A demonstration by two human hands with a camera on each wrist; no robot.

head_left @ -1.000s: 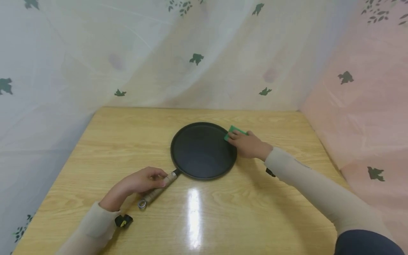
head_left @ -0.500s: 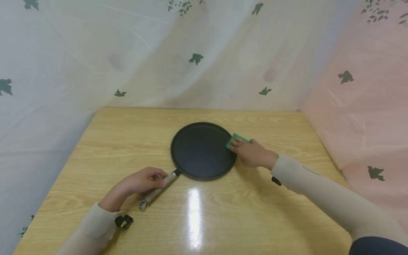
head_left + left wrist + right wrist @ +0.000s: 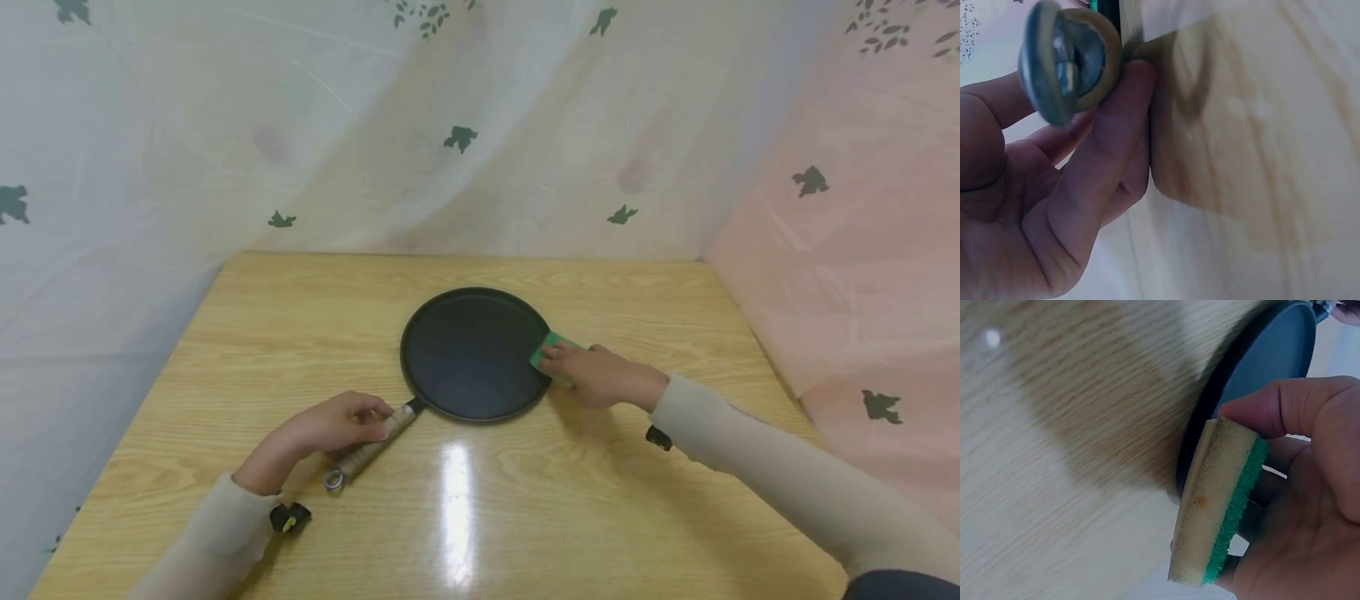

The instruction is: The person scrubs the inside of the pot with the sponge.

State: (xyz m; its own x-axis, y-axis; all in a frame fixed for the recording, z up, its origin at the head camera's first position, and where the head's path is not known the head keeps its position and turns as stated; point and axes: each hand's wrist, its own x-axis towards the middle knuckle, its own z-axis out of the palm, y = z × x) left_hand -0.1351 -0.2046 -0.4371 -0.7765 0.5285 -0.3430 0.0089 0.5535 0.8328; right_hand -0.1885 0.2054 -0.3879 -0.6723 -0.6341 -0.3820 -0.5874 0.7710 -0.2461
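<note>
A round, flat black pan (image 3: 472, 354) lies on the wooden table, its wrapped tan handle (image 3: 367, 452) angled toward the near left. My left hand (image 3: 337, 423) holds that handle between thumb and fingers. In the left wrist view the metal hanging ring (image 3: 1047, 62) at the handle's end shows close up, with fingers around and beneath the handle. My right hand (image 3: 592, 373) grips a sponge (image 3: 1213, 503) at the pan's right rim. The sponge is yellowish with a green scouring layer, which faces the palm in the right wrist view. Its pale side is against the pan's edge.
The wooden table (image 3: 300, 317) extends around the pan on all sides. Behind it hangs a pale curtain (image 3: 360, 125) with green leaf shapes, and a pinkish one (image 3: 877, 250) stands along the right edge. Light glares off the table near the front.
My right hand has slid the sponge along the pan's right rim, toward me. The left hand and the pan have stayed in place.
</note>
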